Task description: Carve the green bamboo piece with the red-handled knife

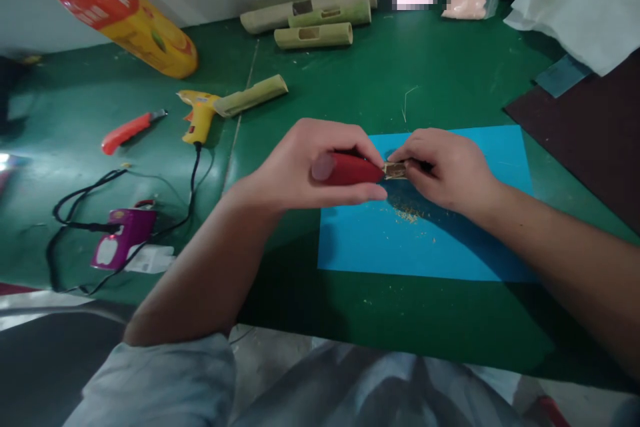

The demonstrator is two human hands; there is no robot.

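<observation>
My left hand is wrapped round the thick handle of a red-handled tool, whose working end I cannot make out. Its tip points right, against a small brown hollowed piece that looks like bamboo or wood. Fingers of my right hand pinch the far end of that piece. Both hands are over a blue sheet, where pale shavings lie in a small heap below the piece.
On the green table, a yellow glue gun, an orange cutter and a purple box with black cord lie left. Cut bamboo tubes and a large drink bottle stand behind; a dark board is right.
</observation>
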